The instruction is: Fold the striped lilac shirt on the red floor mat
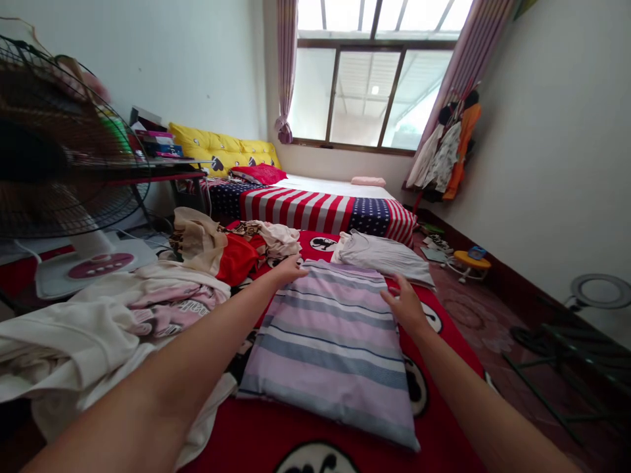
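A striped cloth (pixel 335 348) in lilac, grey and white lies folded into a flat rectangle on a red blanket (pixel 236 433) with black-and-white round prints. At its far left corner is my left hand (pixel 290 270), thumb and fingers slightly apart, by the cloth's edge. My right hand (pixel 408 305) is beside the far right corner, open, with the thumb pointing in over the cloth. Just beyond the striped cloth lies a folded light grey garment (pixel 387 256). To the left are heaped clothes: a white garment with a pink print (pixel 113 315) and a red and beige one (pixel 217 246).
A fan (pixel 73 157) stands at the left, near a desk with boxes (pixel 158 141). Behind is a bed with a flag-patterned cover (pixel 300 207) under a window. On the right are a small yellow stool (pixel 472 260), a ring light (pixel 599 291) and hanging clothes (pixel 451 157).
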Motion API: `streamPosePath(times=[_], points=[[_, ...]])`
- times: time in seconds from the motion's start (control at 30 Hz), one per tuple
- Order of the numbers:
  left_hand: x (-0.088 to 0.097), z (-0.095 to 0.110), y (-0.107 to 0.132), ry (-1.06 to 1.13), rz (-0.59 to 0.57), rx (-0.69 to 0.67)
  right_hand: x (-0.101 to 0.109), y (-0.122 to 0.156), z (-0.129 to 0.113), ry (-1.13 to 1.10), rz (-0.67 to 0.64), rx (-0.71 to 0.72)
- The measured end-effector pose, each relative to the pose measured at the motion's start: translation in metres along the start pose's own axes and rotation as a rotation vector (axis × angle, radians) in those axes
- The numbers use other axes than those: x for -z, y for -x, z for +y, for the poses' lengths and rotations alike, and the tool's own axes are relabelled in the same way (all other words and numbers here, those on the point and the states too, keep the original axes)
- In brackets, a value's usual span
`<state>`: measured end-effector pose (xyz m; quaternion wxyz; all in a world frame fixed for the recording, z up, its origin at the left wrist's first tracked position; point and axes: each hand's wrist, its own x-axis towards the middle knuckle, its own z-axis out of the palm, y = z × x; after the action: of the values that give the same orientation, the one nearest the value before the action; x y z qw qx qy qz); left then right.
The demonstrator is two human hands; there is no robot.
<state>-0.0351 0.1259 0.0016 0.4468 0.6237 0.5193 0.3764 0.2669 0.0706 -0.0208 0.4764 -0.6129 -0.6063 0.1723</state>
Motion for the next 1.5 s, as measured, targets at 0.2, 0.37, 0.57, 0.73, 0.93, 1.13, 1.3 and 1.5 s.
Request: streamPosePath(times=[0.2,0.37,0.57,0.73,0.93,1.13,1.3,1.5], points=[[0.015,-0.006,0.082,-0.507,-0.007,-0.086,0.046,0.105,-0.012,0.127,-0.201,0.292],[0.016,0.017,0.167,-0.814,-0.423,-0.142,0.064,0.176,-0.034,0.294,-0.506,0.388],[0.003,0.009,0.2,-1.035,-0.404,-0.243,0.045,0.192,-0.031,0.375,-0.447,0.519],[0.008,0.006,0.193,-1.077,-0.445,-0.323,0.043,0.181,-0.032,0.314,-0.385,0.54],[0.019,0.016,0.218,-1.021,-0.558,-0.344,0.06,0.2,-0.035,0.314,-0.4,0.565],[0.023,-0.009,0.243,-1.04,-0.35,-0.313,0.069,0.227,-0.02,0.367,-0.326,0.48],[0.034,-0.015,0.245,-1.044,-0.345,-0.325,0.078,0.223,-0.014,0.356,-0.312,0.518],[0.026,0.011,0.239,-1.14,-0.526,-0.318,0.083,0.215,-0.043,0.357,-0.575,0.416]])
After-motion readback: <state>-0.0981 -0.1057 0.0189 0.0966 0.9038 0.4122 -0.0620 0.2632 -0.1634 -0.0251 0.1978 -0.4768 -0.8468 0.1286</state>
